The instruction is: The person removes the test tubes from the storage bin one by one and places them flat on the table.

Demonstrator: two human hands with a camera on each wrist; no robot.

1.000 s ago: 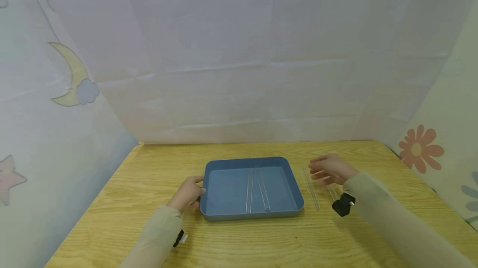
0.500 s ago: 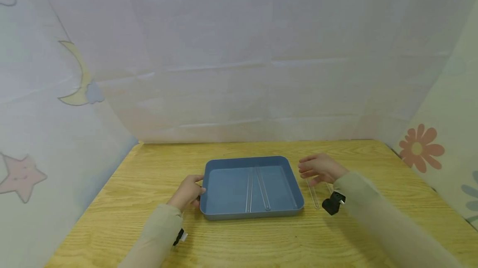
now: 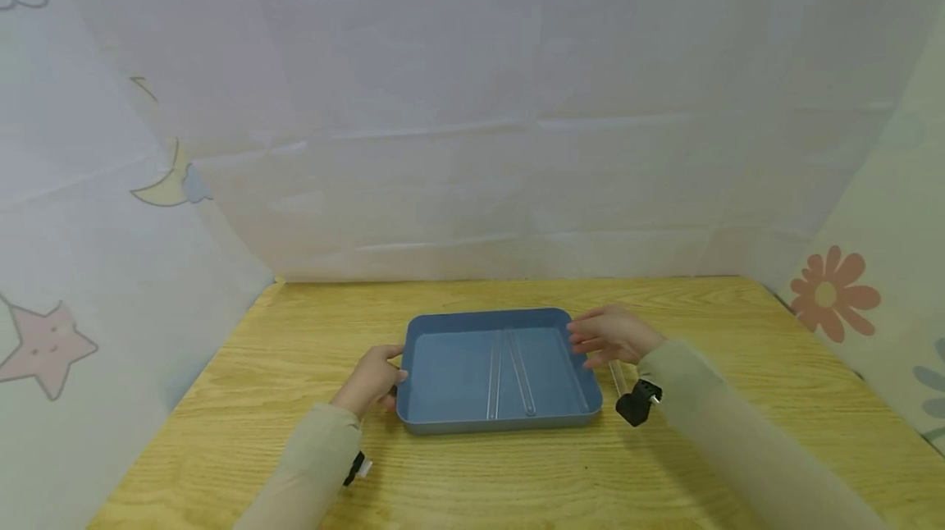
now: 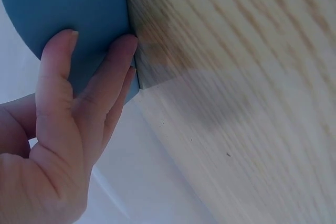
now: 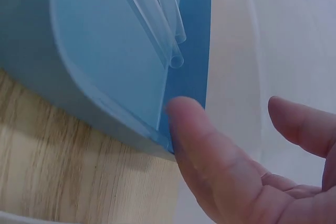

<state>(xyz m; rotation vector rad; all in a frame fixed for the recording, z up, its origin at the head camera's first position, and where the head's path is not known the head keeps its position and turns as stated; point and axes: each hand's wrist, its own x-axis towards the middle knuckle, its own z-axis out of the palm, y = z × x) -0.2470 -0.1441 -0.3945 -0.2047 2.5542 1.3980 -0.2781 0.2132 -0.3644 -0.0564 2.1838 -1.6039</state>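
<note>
A shallow blue tray (image 3: 450, 374) sits on the wooden table, with two clear test tubes (image 3: 494, 378) lying in it. My left hand (image 3: 372, 378) grips the tray's left side in the head view, thumb at the rim. In the left wrist view the fingers (image 4: 100, 80) lie against the tray's outer wall. At the tray's far right corner is my right hand (image 3: 609, 335), its fingers loosely extended and holding nothing. In the right wrist view its thumb and a finger are spread apart by the rim; contact is unclear. Beneath that hand a clear tube (image 3: 618, 378) shows partly on the table.
The wooden table (image 3: 472, 481) extends around the tray. A pale sheet (image 3: 472, 185) hangs behind its far edge, and walls with printed shapes stand left and right. A black wrist camera (image 3: 638, 403) is strapped under the right sleeve.
My right hand has moved left from over the tubes on the table to the tray's right rim. My left hand and the tray have stayed in place.
</note>
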